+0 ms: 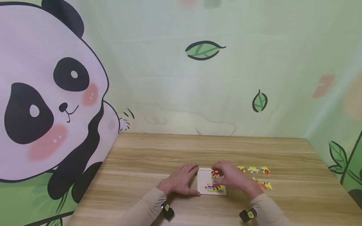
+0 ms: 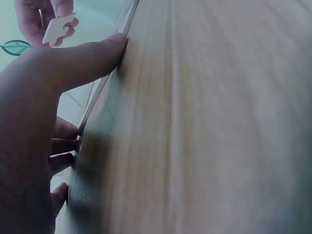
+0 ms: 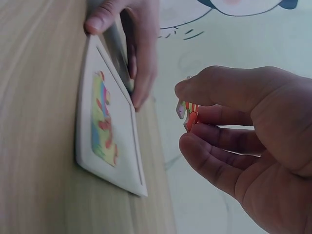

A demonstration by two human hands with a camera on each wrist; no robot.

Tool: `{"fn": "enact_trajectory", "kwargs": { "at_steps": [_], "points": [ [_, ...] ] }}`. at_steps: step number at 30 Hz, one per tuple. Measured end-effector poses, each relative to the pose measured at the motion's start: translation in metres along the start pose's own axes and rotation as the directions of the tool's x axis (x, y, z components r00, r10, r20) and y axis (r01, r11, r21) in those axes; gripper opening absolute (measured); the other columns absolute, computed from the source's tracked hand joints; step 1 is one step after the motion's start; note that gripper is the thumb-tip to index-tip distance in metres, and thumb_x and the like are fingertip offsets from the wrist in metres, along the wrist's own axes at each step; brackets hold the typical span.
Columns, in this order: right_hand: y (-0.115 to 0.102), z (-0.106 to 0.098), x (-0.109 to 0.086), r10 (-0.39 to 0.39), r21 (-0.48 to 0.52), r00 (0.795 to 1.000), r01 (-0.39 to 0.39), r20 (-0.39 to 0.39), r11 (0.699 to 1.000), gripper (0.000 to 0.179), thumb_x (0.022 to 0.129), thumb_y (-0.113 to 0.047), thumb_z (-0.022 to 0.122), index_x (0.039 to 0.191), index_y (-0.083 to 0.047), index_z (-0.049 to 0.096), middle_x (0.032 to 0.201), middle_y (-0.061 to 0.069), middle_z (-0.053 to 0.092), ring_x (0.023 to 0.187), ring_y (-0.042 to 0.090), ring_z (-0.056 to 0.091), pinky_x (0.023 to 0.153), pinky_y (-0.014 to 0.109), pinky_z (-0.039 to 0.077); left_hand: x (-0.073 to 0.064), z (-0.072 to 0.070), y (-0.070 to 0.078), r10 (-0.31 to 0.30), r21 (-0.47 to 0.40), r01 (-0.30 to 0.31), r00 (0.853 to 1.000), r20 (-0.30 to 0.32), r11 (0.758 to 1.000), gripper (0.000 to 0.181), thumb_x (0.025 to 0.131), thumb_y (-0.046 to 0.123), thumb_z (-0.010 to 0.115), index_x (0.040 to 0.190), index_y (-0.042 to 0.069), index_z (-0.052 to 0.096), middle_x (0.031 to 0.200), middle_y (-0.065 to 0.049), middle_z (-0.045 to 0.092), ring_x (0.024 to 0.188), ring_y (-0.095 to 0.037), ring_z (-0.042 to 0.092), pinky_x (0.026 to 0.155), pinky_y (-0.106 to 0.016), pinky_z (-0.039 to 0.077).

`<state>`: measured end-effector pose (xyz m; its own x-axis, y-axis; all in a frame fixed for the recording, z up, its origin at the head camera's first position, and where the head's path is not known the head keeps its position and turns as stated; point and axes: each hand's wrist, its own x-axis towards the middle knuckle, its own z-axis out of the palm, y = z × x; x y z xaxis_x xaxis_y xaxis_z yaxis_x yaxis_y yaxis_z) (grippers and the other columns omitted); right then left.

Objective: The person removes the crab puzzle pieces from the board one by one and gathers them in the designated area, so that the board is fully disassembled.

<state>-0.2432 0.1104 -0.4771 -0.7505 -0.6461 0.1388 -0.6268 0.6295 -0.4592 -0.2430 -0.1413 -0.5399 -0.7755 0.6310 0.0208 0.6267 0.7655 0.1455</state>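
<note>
A white puzzle tray (image 1: pixel 202 179) lies flat on the wooden table. My left hand (image 1: pixel 182 180) rests at its left side, fingers spread, with the thumb by the near corner and the fingertips along the edge. Over the tray's right part, my right hand (image 1: pixel 231 177) pinches a jigsaw piece (image 3: pixel 191 117) between thumb and fingers. That piece is red, yellow and white; its pale back shows in the left wrist view. A strip of joined jigsaw pieces (image 3: pixel 103 122), with yellow, red and rainbow colours, lies along the tray's near side.
Several loose jigsaw pieces (image 1: pixel 253 169) lie in a row to the right of the tray. Nearer, more yellow and red pieces (image 1: pixel 266 185) lie beside my right wrist. The table (image 1: pixel 152 150) meets a green wall cloth (image 1: pixel 169 94) printed with a panda and leaves.
</note>
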Motion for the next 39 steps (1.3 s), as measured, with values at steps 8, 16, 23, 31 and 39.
{"fn": "enact_trajectory", "kwargs": {
  "at_steps": [8,16,23,31,39],
  "points": [
    [0.003,-0.016,-0.013,0.08,-0.018,0.997,-0.081,-0.022,0.997,0.033,0.079,-0.015,0.078,0.109,-0.003,0.069,0.096,0.0,0.065,0.085,0.015,0.063,0.073,0.027,0.057,0.001,0.001,0.0,-0.014,-0.013,0.015,1.0,0.02,1.0,0.109,0.075,0.078,0.059,0.153,0.009,0.029,0.158,-0.007,0.03,0.144,-0.024,0.031,0.12,-0.042,0.025],
    [0.013,-0.026,-0.03,0.058,-0.012,0.997,-0.058,-0.047,0.998,0.031,0.077,-0.011,0.079,0.106,-0.004,0.069,0.094,0.0,0.065,0.082,0.013,0.063,0.072,0.028,0.058,0.001,0.001,-0.001,-0.023,-0.016,0.023,0.999,0.032,1.0,0.109,0.075,0.079,0.058,0.153,0.01,0.028,0.158,-0.007,0.029,0.144,-0.024,0.03,0.121,-0.042,0.024],
    [0.022,-0.029,-0.046,0.071,-0.066,0.996,-0.074,-0.051,0.995,0.034,0.077,-0.015,0.079,0.107,-0.003,0.069,0.092,-0.002,0.062,0.08,0.011,0.06,0.07,0.025,0.056,0.001,0.0,0.0,-0.016,-0.023,0.017,0.999,0.031,1.0,0.109,0.075,0.079,0.057,0.153,0.009,0.028,0.158,-0.007,0.029,0.145,-0.024,0.03,0.121,-0.041,0.023],
    [0.031,-0.032,-0.063,0.043,-0.116,0.996,-0.051,-0.074,0.992,0.03,0.074,-0.015,0.081,0.1,-0.004,0.07,0.081,-0.006,0.056,0.072,0.006,0.055,0.061,0.02,0.05,0.0,0.001,0.0,-0.011,-0.019,0.011,1.0,0.019,1.0,0.109,0.075,0.08,0.057,0.153,0.009,0.029,0.158,-0.007,0.03,0.144,-0.024,0.03,0.121,-0.041,0.023],
    [0.037,-0.028,-0.077,0.028,-0.086,0.996,-0.035,-0.085,0.996,0.028,0.074,-0.013,0.082,0.097,-0.002,0.071,0.083,-0.004,0.062,0.072,0.004,0.056,0.062,0.021,0.052,-0.001,0.001,-0.001,-0.003,-0.017,0.003,1.0,0.01,1.0,0.109,0.075,0.078,0.058,0.152,0.007,0.03,0.157,-0.008,0.031,0.144,-0.025,0.031,0.121,-0.041,0.024]
  ]
}}
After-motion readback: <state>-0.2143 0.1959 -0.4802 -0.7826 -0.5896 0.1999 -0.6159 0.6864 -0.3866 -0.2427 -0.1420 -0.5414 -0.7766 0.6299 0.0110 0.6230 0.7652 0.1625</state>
